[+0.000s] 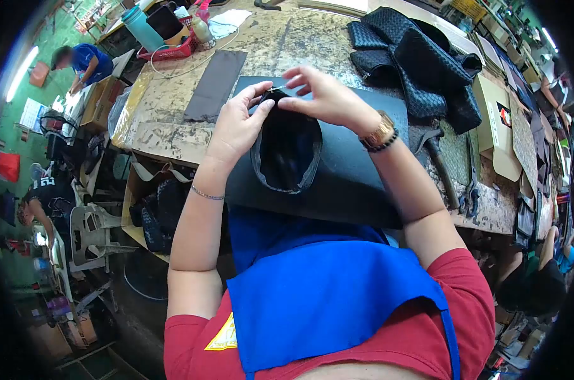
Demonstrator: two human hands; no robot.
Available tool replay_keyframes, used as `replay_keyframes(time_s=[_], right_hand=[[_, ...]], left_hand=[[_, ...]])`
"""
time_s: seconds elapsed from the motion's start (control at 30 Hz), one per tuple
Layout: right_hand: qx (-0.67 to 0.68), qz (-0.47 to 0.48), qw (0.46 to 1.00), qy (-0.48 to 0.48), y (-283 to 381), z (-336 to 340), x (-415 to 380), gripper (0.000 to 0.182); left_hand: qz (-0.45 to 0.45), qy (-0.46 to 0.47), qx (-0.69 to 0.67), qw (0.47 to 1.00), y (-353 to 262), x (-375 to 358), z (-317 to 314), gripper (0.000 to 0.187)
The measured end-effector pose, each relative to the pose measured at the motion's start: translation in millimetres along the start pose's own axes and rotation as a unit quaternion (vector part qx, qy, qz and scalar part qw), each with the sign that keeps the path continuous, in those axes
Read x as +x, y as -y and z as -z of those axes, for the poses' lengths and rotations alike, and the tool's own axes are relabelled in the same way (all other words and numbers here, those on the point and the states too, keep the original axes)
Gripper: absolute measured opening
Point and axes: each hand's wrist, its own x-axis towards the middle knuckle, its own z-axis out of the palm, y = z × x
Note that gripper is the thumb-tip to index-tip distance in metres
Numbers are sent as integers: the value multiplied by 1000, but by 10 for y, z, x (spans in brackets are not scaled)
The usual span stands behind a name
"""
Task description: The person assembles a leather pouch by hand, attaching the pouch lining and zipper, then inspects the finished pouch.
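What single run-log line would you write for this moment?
left hand: grips pouch rim | right hand: pinches zipper pull | pouch: open, over dark mat | hammer: on workbench

A pile of woven black bags [420, 57] lies on the worn table [173, 126], near a hammer [440, 161] and a red basket [173, 49].

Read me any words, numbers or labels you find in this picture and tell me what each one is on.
"22": white figures, apparently, on the back of a dark shirt worn by a seated person at left.
Yellow triangle patch on the red shirt: print too blurred to read.
Red-and-dark label on the tan card at right: too small to read.
Nothing readable on the dark pouch held by the left hand and right hand.
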Motion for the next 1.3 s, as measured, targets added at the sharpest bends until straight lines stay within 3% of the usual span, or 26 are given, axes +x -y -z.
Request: replay_keyframes(time_s=[0.13, 0.23, 0.37, 0.47, 0.57, 0.8, 0.93, 1.03, 1.3], right_hand=[[51, 20, 997, 60, -77, -162, 147, 33], [84, 9, 993, 81, -81, -156, 131, 30], [140, 0, 986, 89, -181, -165, 60, 32], [81, 108, 990, 33, -140, -154, 19, 36], [-77, 180, 980, 16, -19, -125, -36, 42], [-106, 232, 967, -18, -130, -206, -33, 15], [-119, 235, 964, -28, -162, -249, -31, 13], [-133, 256, 957, -30, -177, -237, -52, 16], [-163, 282, 945, -10, -142, -230, -67, 13]], left_hand=[[-22, -65, 80, 994, -43, -15, -15, 28], [42, -49, 125, 990, -152, -69, 30, 25], [30, -8, 19, 999, 207, 15, 78, 24], [46, -1, 2, 999, 241, 55, 96, 22], [68, 13, 13, 997, 226, 76, 129, 19], [96, 61, -53, 992, 160, 123, 185, 13], [98, 60, 0, 993, 52, 99, 216, 12], [53, 38, -30, 997, 179, 96, 199, 15], [91, 30, -111, 989, 195, 49, 190, 12]])
